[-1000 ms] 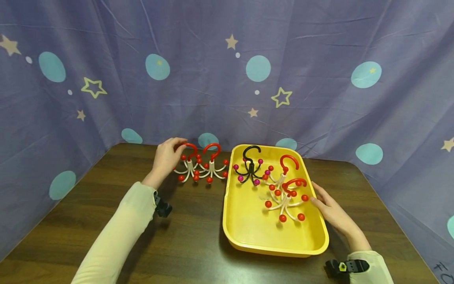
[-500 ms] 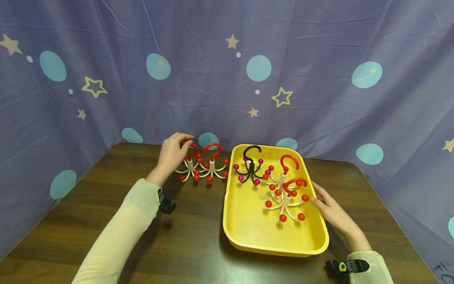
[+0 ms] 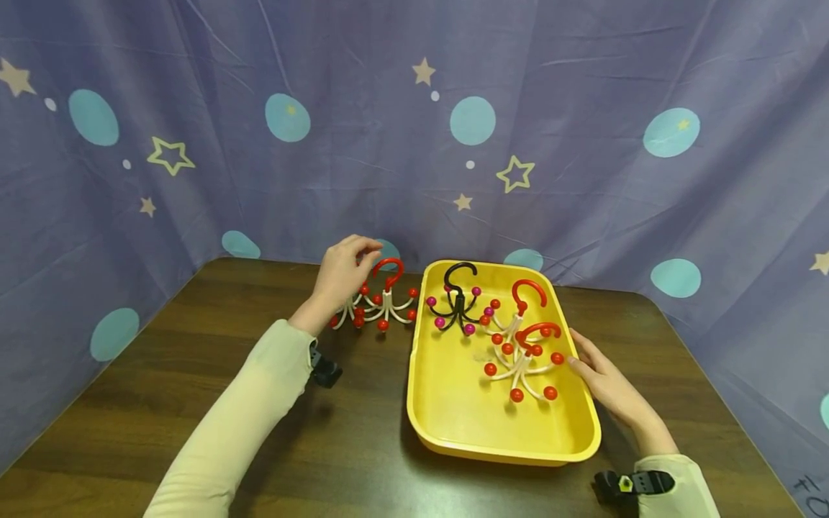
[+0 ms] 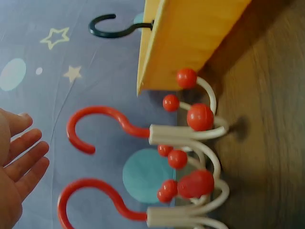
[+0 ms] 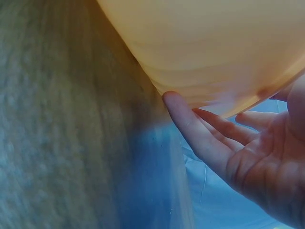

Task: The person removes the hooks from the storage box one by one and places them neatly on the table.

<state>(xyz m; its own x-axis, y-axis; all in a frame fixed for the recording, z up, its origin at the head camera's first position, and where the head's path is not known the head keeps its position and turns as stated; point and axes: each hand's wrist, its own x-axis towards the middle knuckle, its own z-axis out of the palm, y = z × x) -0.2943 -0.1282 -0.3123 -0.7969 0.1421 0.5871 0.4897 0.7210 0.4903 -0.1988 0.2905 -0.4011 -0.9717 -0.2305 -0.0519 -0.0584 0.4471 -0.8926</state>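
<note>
Two hook hangers, each a red hook over a white stem with curved arms and red ball tips, stand upright on the table: the right-hand hanger point(image 3: 387, 302) and the left-hand hanger point(image 3: 350, 313), partly hidden. My left hand point(image 3: 343, 273) hovers by their hooks; in the left wrist view its fingers point(image 4: 26, 155) are extended, apart from both hooks. A yellow tray point(image 3: 440, 403) holds a black hanger point(image 3: 460, 306) with magenta balls and two red-and-white hangers point(image 3: 522, 367). My right hand point(image 3: 612, 388) pinches the tray's right wall, thumb over the rim and fingers outside.
The brown wooden table point(image 3: 350, 432) carries everything. A purple curtain point(image 3: 363, 180) with stars and blue dots hangs behind and at both sides. The tray's left wall stands right beside the nearer table hanger.
My left hand has moved right and slightly up, from the left hanger's hook to just beside the right one. The hangers stay in place. My right hand stays on the tray.
</note>
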